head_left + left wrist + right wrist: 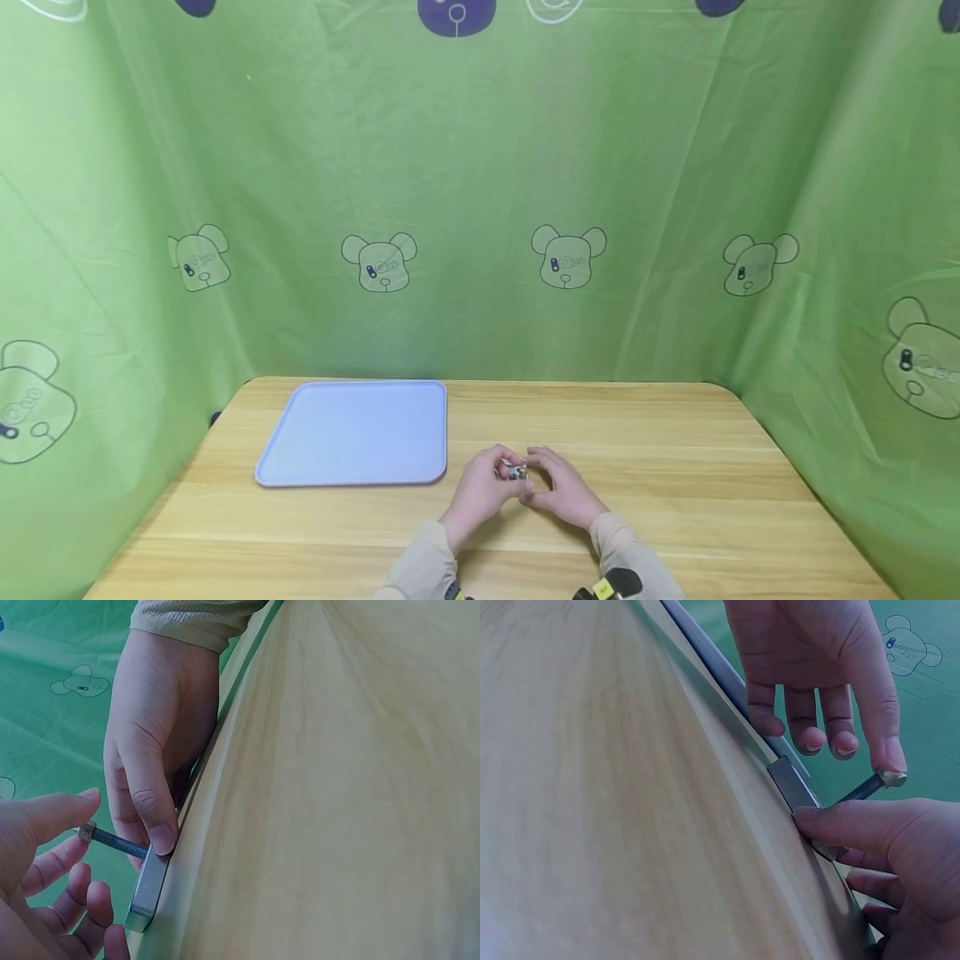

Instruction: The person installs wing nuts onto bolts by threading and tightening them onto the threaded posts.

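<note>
A threaded bolt (120,842) sticks out from the side of a small grey metal block (150,892); how deep it sits is hidden. My left hand (480,486) holds the bolt's head (892,778) with its fingertips, while its other fingers lie loosely bent. My right hand (564,493) pinches the block near one end, with the thumb (847,821) on its face and fingers behind. In the head view the two hands meet low over the table, and the small piece between them is partly covered by fingers.
A pale blue tray (360,437) lies on the wooden table (637,433), left of the hands. Green curtains (480,167) with bear prints enclose the table at the back and sides.
</note>
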The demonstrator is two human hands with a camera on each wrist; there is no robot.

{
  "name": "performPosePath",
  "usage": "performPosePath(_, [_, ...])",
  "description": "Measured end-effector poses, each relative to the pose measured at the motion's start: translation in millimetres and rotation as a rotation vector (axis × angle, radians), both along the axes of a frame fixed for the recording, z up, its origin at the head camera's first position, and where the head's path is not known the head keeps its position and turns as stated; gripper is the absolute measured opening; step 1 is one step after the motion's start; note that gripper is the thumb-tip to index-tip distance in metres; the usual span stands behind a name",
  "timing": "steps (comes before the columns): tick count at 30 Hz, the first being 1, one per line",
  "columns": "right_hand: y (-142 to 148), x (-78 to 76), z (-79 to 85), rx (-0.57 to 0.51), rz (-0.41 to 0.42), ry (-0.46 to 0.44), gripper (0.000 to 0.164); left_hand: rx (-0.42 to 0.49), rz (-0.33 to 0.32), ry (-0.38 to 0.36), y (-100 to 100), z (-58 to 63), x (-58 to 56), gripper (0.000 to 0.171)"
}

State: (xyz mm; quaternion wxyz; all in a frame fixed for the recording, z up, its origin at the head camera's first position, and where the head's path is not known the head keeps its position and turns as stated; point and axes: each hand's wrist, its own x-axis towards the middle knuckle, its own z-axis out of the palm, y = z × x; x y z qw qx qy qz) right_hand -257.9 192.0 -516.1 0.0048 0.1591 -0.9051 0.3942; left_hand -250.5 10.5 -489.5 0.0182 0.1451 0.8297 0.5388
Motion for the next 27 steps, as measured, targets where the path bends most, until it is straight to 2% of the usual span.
performPosePath(9, [0.0,-1.1,-1.6,-0.020,-0.005,0.002,0.055,-0.018,0.011,0.015,2.4,0.7,0.7,0.021])
performPosePath(17, [-0.4,-1.2,-1.4,-0.012,0.001,0.009,0.055,-0.040,0.021,0.032,3.3,1.1,1.5,0.018])
performPosePath(27, [-0.9,-1.4,-1.3,-0.016,0.001,0.006,0.052,-0.059,-0.010,0.049,2.2,1.0,1.9,0.015])
